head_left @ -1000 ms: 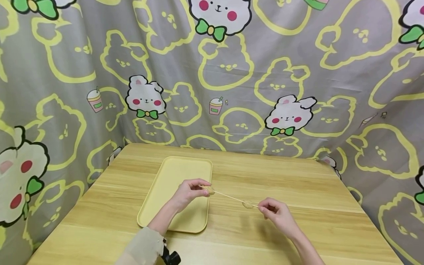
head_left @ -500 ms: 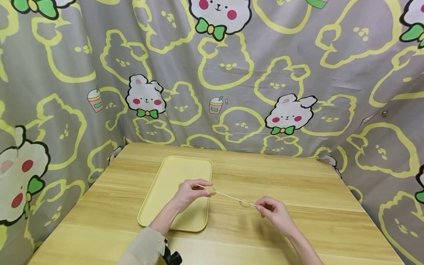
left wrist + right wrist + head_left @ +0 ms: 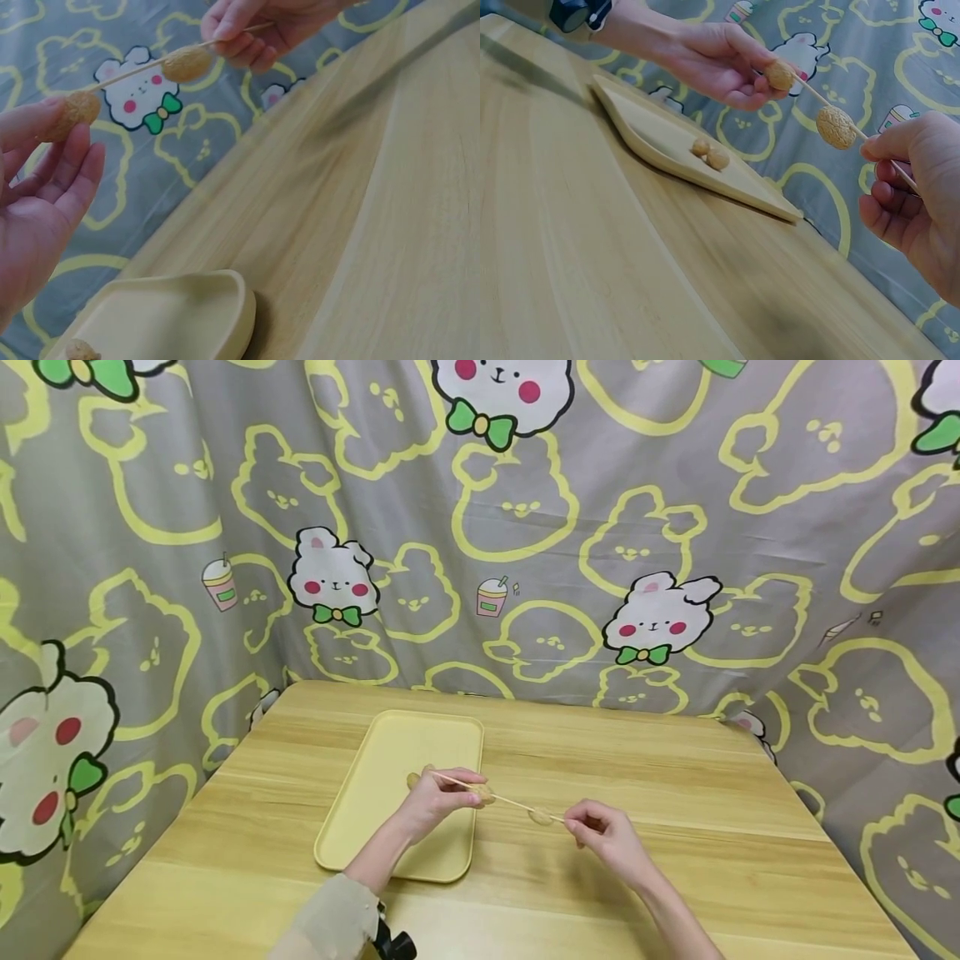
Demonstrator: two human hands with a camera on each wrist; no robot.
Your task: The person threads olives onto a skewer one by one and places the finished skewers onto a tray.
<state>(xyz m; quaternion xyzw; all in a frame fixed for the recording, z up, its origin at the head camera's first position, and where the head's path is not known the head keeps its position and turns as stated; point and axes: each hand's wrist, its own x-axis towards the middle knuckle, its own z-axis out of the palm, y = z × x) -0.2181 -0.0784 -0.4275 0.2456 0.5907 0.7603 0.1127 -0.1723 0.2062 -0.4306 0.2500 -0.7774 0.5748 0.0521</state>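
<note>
My left hand (image 3: 437,803) pinches a wrinkled golden-brown ball (image 3: 79,114) between thumb and fingers, above the right side of the yellow tray (image 3: 352,852). A thin wooden skewer (image 3: 513,802) runs through this ball, its far end sticking out over the left hand in the head view. Further along the same skewer sits a second ball (image 3: 835,127), just ahead of my right fingertips. My right hand (image 3: 609,843) grips the skewer near its other end, and a short piece shows behind the fingers in the right wrist view.
On the tray lie loose brown balls (image 3: 718,158), partly hidden behind the left hand in the head view. Under the tray is a wooden table (image 3: 675,777). A patterned grey curtain (image 3: 525,527) hangs around its back and sides. A black device (image 3: 393,939) is strapped at the left wrist.
My right hand has moved left, closer to the left hand. More of the skewer now sticks out past the ball in the left hand, which has barely shifted.
</note>
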